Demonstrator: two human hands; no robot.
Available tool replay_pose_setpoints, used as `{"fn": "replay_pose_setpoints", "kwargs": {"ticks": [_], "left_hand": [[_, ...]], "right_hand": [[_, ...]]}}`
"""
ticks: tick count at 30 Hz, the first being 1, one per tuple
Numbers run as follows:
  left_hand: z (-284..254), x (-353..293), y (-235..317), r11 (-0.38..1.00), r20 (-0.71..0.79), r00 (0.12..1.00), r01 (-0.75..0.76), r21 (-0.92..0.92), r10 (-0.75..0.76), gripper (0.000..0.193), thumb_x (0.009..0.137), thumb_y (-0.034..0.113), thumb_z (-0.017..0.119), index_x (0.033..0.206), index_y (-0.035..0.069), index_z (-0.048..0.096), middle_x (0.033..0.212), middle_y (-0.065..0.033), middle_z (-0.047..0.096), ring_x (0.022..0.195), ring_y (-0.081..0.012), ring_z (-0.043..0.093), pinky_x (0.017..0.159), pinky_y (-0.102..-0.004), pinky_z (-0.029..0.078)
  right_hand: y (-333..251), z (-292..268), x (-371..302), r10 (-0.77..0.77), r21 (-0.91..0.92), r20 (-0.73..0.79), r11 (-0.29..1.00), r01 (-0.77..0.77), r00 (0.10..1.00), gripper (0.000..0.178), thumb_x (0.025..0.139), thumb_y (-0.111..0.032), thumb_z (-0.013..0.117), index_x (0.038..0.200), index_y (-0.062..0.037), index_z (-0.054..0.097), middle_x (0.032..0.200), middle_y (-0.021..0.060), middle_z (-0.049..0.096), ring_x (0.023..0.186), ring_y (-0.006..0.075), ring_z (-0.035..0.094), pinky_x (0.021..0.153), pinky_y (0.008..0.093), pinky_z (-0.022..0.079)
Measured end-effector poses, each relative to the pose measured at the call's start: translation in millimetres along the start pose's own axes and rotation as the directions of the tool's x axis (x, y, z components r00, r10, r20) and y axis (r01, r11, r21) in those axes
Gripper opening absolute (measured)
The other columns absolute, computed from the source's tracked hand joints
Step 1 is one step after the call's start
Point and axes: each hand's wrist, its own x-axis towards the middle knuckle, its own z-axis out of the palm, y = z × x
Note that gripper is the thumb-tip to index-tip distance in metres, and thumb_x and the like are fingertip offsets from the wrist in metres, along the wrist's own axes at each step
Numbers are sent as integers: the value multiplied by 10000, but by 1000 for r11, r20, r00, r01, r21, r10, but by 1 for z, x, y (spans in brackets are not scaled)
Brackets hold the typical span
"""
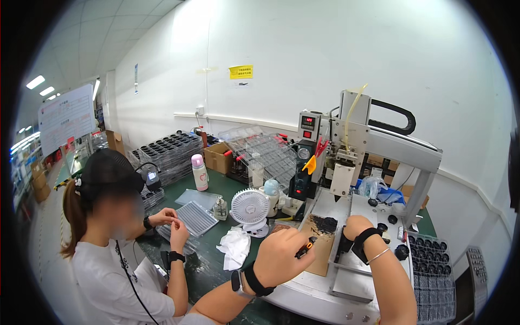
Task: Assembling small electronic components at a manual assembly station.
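My left hand [283, 255] is closed around a small black and orange tool [305, 247], whose kind I cannot make out. It hovers beside a brown board [313, 262] strewn with black scraps [324, 225]. Over the metal bed of the benchtop machine [342, 179], my right hand [358, 227] is bent down and curled, its fingertips mostly hidden. A dark piece [345, 244] shows under it, and what the fingers grip is unclear. Round black parts [401, 252] lie on the bed to the right of this hand.
At left a co-worker [116, 233] sits with both hands together above a ridged clear tray [192, 218]. A white fan [249, 208], crumpled tissue [234, 247], glass bottle [220, 208] and pink-topped flask [199, 173] stand between us. Trays of black parts [430, 257] are at right.
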Motion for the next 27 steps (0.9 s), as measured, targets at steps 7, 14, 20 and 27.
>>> {"fn": "replay_pose_setpoints", "kwargs": {"ticks": [7, 14, 20, 27], "left_hand": [[-29, -68, -57, 917, -23, 975, 217, 335, -222, 142, 670, 136, 671, 662, 65, 548, 636, -93, 518, 599, -279, 544, 526, -390, 430], [-28, -190, -150, 527, 159, 767, 259, 809, -622, 206, 694, 264, 658, 721, 74, 584, 750, -117, 607, 709, -294, 610, 594, -421, 490], [-50, -166, -102, 617, 260, 713, 297, 729, -651, 302, 704, 314, 711, 809, 51, 604, 756, -127, 595, 717, -311, 595, 618, -417, 477], [-49, -39, 36, 994, 482, 869, -84, -71, 108, 260, 763, 291, 704, 811, 55, 606, 824, -112, 609, 784, -285, 586, 704, -361, 468]], "right_hand": [[-20, -14, -12, 58, 46, -57, 997, -55, 997, 509, 856, -397, 446, 1203, -35, 532, 1269, 220, 484, 1203, 357, 434, 986, 465, 339], [4, 1, -18, -13, 74, -181, 997, 27, 983, 730, 851, -574, 414, 1392, -91, 337, 1394, 240, 310, 1325, 381, 232, 1060, 532, 168], [20, -92, -147, -521, 13, -331, 831, 555, 787, 546, 776, -338, 665, 1199, -29, 512, 1159, 199, 511, 1114, 363, 446, 964, 435, 331], [86, -19, -312, 76, -95, 249, 994, -54, 965, 637, 783, -188, 640, 1328, 23, 384, 1158, 247, 541, 986, 370, 564, 861, 412, 455]]}}
